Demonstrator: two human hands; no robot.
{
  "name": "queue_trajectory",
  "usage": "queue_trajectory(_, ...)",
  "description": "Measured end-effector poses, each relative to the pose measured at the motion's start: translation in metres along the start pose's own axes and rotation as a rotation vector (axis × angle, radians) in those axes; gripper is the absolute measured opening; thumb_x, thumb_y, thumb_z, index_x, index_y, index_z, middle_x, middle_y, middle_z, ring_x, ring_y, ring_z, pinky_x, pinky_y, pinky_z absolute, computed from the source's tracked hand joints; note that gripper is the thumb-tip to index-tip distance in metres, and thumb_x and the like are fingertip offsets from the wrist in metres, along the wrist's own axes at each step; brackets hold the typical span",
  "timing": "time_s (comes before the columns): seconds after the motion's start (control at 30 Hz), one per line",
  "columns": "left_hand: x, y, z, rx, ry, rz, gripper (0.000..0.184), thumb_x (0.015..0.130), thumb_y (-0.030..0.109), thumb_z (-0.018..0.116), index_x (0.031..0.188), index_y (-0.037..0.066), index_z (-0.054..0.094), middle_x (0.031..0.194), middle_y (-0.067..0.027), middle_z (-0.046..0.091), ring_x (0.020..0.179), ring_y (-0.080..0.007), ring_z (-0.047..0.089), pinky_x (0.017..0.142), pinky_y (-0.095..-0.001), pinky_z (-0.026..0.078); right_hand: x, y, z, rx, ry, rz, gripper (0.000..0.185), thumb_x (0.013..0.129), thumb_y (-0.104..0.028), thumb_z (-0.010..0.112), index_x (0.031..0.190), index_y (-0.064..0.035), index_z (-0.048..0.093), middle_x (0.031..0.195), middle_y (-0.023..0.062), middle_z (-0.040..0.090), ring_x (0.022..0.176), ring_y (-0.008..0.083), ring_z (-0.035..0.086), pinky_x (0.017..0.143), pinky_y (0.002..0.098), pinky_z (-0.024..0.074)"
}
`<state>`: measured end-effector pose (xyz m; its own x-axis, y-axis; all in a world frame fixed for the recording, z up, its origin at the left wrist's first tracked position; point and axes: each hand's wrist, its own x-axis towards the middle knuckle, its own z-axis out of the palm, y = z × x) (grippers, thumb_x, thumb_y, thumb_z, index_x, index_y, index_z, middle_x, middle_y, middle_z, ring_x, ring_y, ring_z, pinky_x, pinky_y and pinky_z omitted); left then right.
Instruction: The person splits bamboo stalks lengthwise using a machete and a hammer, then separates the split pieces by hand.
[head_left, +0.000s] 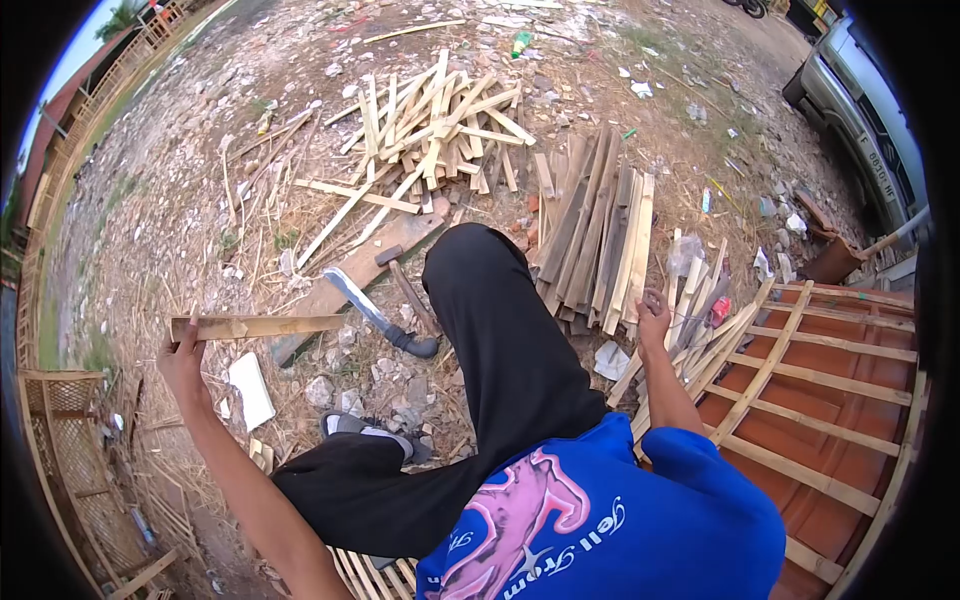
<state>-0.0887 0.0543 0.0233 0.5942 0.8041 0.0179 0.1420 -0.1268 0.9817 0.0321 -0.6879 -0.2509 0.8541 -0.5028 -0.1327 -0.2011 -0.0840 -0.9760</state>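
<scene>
My left hand (184, 365) grips one end of a short wooden slat (265, 327), held out to the left above the ground. My right hand (653, 316) is at the near end of a row of wooden slats (598, 230), its fingers loosely curled and apart, with nothing visible in them. Between my hands, a machete (362, 303) with a dark handle lies partly across a long flat board (325, 305). Next to it rests a hammer (407, 285), its head on the board. Beyond them is a loose heap of pale slats (440, 125).
Bamboo slats (690, 345) and a slatted frame over a reddish-brown panel (800, 420) lie to my right. A white block (251, 388) sits on stony, straw-strewn ground at left. A vehicle (865, 125) stands at far right, a lattice frame (75, 470) at lower left.
</scene>
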Motion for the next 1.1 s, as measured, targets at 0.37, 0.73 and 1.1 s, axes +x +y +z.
queue_trajectory(0.37,-0.017,0.031,0.006,-0.138,0.117,0.102,0.019,0.087,0.010,0.074,0.100,0.000,0.064,0.101,-0.0071,0.064,0.090,-0.0146,0.064,0.079,-0.0261,0.057,0.019,0.043,0.053,-0.613,-0.110,-0.066,0.040,0.088,-0.017,0.070,0.124,-0.0026,0.055,0.107,0.0148,0.066,0.088,0.0198,0.065,0.081,0.0332,0.0515)
queue_trajectory(0.73,-0.075,0.105,-0.010,-0.682,-0.042,0.524,0.033,0.096,0.009,0.059,0.124,-0.009,0.054,0.132,-0.0173,0.056,0.116,-0.0254,0.060,0.104,-0.0341,0.052,-0.122,-0.317,0.180,-0.122,-0.238,-1.399,0.065,0.080,-0.036,0.076,0.134,-0.0116,0.050,0.132,0.0160,0.052,0.125,0.0332,0.049,0.110,0.0484,0.0311)
queue_trajectory(1.1,-0.117,0.088,0.119,-0.876,-0.292,0.247,0.034,0.094,0.010,0.062,0.126,0.002,0.053,0.121,-0.0150,0.063,0.112,-0.0241,0.064,0.092,-0.0382,0.061,-0.069,-0.321,0.134,-0.463,-0.537,-1.527,0.051,0.072,-0.026,0.080,0.116,-0.0085,0.060,0.093,0.0067,0.066,0.088,0.0256,0.065,0.094,0.0438,0.0460)
